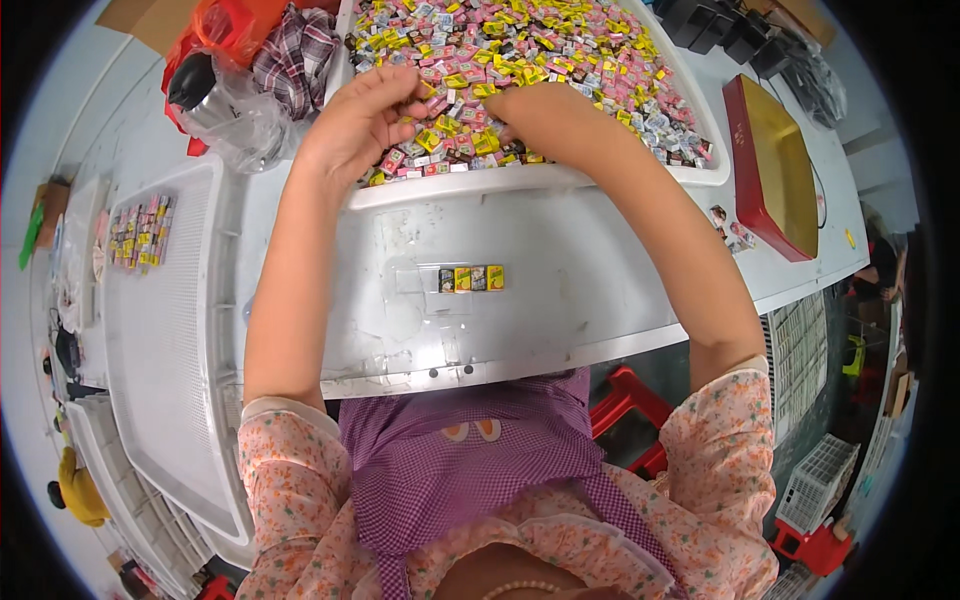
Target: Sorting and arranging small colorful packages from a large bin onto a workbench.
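Evidently sorting was underway: both hands dug into the white tray's (540, 178) heap of small colourful wrapped sweets (540, 50) at twelve o'clock, left hand (362, 120) pinching several, right hand (535, 112) buried with its grip hidden; matching the short row of four sweets (470, 279) called for selecting colours.

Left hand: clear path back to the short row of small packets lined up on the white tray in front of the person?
Probably yes. The left hand is in the bin of small packets; the row of packets lies on bare white tray between both forearms, with nothing over it. The right hand is also up in the bin.
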`<state>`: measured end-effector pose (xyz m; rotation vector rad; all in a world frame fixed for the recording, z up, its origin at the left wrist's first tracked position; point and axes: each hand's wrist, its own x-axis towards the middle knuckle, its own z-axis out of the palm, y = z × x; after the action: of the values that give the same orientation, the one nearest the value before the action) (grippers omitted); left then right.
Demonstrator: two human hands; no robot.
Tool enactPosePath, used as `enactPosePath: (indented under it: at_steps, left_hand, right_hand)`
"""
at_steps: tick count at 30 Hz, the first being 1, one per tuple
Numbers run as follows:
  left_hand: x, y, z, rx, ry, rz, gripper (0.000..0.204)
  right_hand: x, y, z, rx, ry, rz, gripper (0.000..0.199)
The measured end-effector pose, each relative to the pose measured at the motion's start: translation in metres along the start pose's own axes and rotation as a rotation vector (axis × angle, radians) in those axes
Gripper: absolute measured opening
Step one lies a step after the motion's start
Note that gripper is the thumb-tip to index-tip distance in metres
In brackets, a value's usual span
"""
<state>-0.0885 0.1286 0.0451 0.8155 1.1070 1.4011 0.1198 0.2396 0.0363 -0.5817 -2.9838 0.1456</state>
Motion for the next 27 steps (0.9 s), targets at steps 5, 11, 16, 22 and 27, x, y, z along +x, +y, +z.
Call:
enactPosePath:
  at_steps: [5,11,16,22,27]
  left_hand:
    - [-0.007,-0.004,0.031,0.807,-0.077,0.077,0.020]
    - [0.003,-0.005,0.037,1.428,-0.156,0.000,0.027]
    - [-0.003,-0.008,0.037,1.289,-0.219,0.093,0.027]
    - [-0.011,-0.001,0.024,1.558,-0.265,0.104,0.025]
    - [-0.018,-0.004,0.004,1.253,-0.169,0.177,0.019]
  right_hand:
    - [-0.006,0.002,0.003,-0.049,-0.031,-0.033,0.011]
    - [-0.039,0.026,-0.004,0.703,0.187,0.224,0.021]
    - [-0.056,0.038,-0.012,2.024,0.413,0.155,0.023]
    - [-0.038,0.016,-0.020,1.373,0.283,0.349,0.023]
    - [-0.004,-0.005,-0.006,0.429,0.230,0.230,0.025]
